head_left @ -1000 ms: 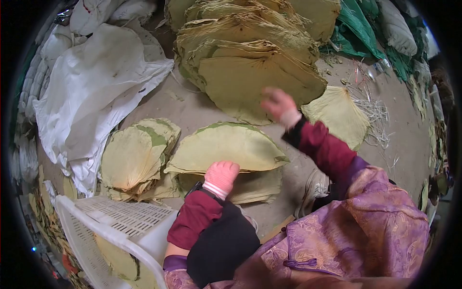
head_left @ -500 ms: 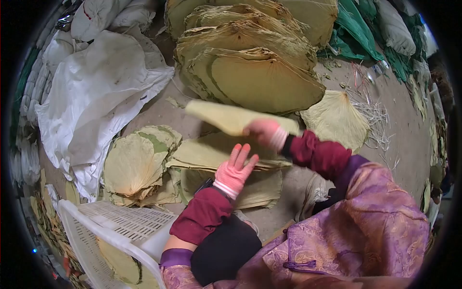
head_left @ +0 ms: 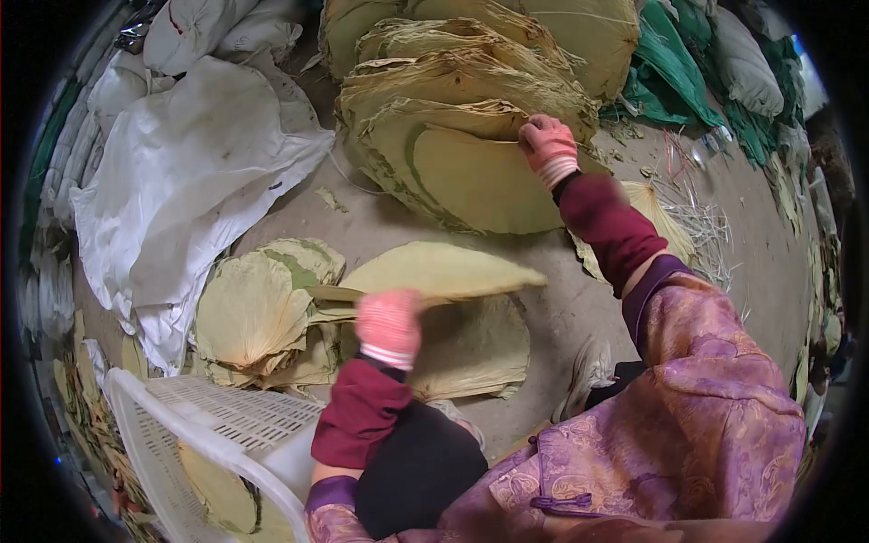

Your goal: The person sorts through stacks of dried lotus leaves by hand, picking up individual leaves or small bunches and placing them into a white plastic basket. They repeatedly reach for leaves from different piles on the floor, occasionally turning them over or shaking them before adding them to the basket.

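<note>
Both hands wear pink gloves with white striped cuffs. My right hand (head_left: 548, 149) is closed on the upper edge of a dried round leaf at the front of the large leaf stack (head_left: 471, 77). Slightly blurred, my left hand (head_left: 389, 326) is closed at the lower left edge of a pale folded leaf (head_left: 439, 270). That leaf lies over another flat leaf pile (head_left: 475, 348) on the floor. A smaller pile of round leaves (head_left: 249, 312) sits left of my left hand.
A white perforated plastic basket (head_left: 240, 412) stands at the lower left with leaves inside. White sheeting (head_left: 176, 190) covers the left floor. Green sacking (head_left: 665, 68) is at the upper right, near loose white strips (head_left: 711, 231). Another leaf (head_left: 656, 217) lies beside my right sleeve.
My right hand has moved up to the large stack, away from the folded leaf it held. My left hand has shifted left and its spread fingers have closed.
</note>
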